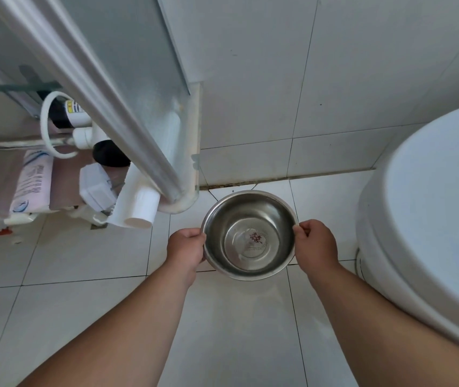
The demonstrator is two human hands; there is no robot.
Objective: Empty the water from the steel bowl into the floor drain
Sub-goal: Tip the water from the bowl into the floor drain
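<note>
Held level between both hands, low over the tiled floor (88, 255): the steel bowl (249, 236). Left hand (186, 245) curled around the rim on its own side, thumb on top of the edge and fingers tucked under the wall; right hand (316, 244) pinching the opposite rim the same way, thumb over, fingers beneath. Probably gripped at two opposite points like this to keep the rim flat and stop the contents slopping before the pour.

Inside the bowl, between the two hands: brushed, shiny metal with a rolled lip, a shallow pool of clear water at the bottom showing only as a faint curved outline, and a small reddish printed mark on the base. Not yet tipped, so emptying appears not to have begun.

No drain grate plainly visible; possibly hidden under the bowl or near the white pipe (140, 208) beyond the left hand, but cannot tell. Just past the left hand, the foot of a glass shower screen (167, 174); close outside the right hand, a toilet (432, 219). Beyond both hands, the dark grimy joint where floor meets wall (334, 79).
</note>
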